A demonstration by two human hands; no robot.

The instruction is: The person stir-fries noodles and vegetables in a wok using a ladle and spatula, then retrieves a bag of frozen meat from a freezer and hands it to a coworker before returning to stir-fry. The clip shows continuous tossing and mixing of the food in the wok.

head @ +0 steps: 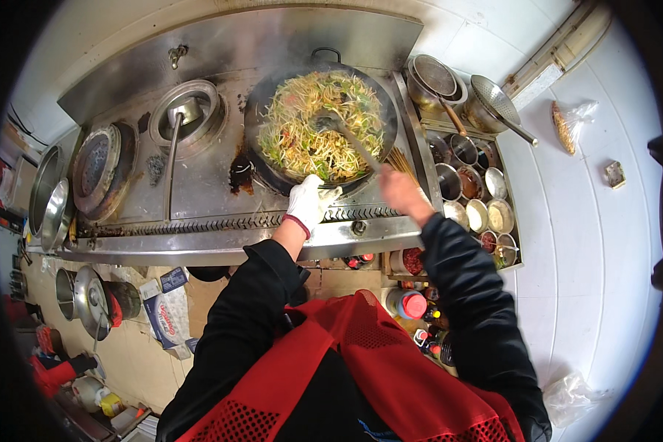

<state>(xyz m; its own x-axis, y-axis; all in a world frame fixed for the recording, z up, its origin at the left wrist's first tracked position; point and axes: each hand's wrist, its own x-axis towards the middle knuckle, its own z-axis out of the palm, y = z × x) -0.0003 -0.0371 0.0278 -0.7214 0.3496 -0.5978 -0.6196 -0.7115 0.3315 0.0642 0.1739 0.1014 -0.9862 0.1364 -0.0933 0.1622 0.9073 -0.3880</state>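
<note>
A large black wok (250, 119) sits on the steel range, heaped with steaming bean sprouts (304, 99) mixed with green vegetable pieces. My left hand (308, 203), in a white knit glove with a dark red cuff, grips the wok at its near edge; the exact part it holds is hidden under the glove. Bare and slightly blurred, my right hand (402, 190) is closed around the long handle of a ladle or wok spatula (359, 145). The tool's head is partly buried in the middle of the sprouts.
Left of the wok, a ladle (175, 149) rests in a metal pot (156, 119). Strainers (494, 99) and several seasoning containers (496, 182) stand to the right, beside a bamboo brush (400, 160). A tap (177, 55) projects from the backsplash. Bottles (411, 305) are below the range.
</note>
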